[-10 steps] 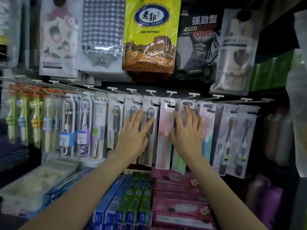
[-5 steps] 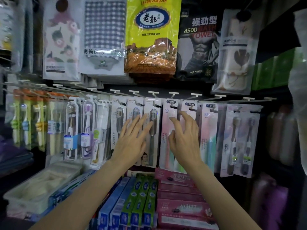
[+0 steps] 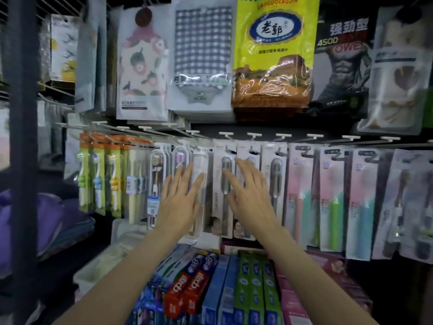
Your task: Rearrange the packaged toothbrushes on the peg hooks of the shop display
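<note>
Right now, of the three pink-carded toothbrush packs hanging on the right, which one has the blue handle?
The rightmost pink-carded pack: its handle is blue, whereas the other two show green handles.

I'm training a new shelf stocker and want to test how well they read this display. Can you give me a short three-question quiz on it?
1. True or false: the left hand has pulled a pack off its hook.
2. Which colour is the big glossy towel bag hanging above the toothbrush row? A) yellow B) red C) blue
3. What lies stacked below the hooks, under the forearms?

Key
1. False: both the left hand and the right hand lie with straight fingers against the hanging clear-fronted toothbrush packs.
2. A
3. Boxed toothpaste cartons.
</note>
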Demonstrator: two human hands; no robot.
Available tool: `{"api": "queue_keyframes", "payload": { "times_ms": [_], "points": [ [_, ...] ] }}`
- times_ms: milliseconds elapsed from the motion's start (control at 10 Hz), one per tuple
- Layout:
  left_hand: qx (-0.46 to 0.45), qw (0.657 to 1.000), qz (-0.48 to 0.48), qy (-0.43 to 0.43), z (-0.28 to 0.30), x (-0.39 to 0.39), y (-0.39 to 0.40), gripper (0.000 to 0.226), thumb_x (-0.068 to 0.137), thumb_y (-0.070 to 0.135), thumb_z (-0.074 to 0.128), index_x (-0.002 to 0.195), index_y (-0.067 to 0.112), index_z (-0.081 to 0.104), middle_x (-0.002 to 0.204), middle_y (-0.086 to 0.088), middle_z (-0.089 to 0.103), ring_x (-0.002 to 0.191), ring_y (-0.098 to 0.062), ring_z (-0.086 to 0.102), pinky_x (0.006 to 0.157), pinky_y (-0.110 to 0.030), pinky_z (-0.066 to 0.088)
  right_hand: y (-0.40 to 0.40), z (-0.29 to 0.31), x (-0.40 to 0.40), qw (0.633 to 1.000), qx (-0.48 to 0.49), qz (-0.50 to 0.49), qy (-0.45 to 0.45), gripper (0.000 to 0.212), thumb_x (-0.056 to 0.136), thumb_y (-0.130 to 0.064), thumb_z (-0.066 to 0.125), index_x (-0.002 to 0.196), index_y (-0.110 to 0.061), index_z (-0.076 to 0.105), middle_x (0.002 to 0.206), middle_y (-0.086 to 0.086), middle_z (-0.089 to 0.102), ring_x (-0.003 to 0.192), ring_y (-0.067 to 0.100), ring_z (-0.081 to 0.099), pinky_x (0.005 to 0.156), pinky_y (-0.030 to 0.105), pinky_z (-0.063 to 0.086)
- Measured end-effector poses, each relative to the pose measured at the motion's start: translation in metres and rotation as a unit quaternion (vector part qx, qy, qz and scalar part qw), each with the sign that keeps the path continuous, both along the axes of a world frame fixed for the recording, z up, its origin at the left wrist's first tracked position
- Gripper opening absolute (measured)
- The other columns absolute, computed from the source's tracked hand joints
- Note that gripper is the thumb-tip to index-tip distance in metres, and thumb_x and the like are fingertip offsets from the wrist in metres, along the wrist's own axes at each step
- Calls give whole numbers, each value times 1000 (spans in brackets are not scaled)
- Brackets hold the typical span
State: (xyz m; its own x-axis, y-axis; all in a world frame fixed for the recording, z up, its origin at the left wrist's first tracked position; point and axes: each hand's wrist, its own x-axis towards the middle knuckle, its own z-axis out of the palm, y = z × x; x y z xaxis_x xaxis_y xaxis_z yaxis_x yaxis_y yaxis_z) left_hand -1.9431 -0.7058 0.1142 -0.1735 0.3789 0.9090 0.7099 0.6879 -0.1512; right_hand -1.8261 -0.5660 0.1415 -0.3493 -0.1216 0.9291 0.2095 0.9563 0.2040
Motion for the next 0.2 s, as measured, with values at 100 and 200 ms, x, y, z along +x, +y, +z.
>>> {"api": "queue_keyframes", "payload": {
  "times_ms": [100, 200],
  "points": [
    [-27, 999, -25, 30, 1, -19, -8, 56, 83, 28, 32, 138, 17, 35, 145, -15, 38, 135, -29, 23, 107, -44, 16, -22, 3, -24, 1000, 22, -13, -6, 52, 70, -6, 67, 121, -13, 56, 134, 17, 48, 126, 30, 34, 104, 49, 34],
    [-52, 996, -66, 34, 5, -27, -12, 57, 84, 30, 34, 140, 19, 32, 147, -12, 35, 136, -28, 22, 109, -43, 15, -33, 5, -38, 998, -11, -67, -10, 52, 69, -8, 68, 119, -13, 55, 135, 16, 47, 126, 33, 39, 105, 52, 33]
  ]
}}
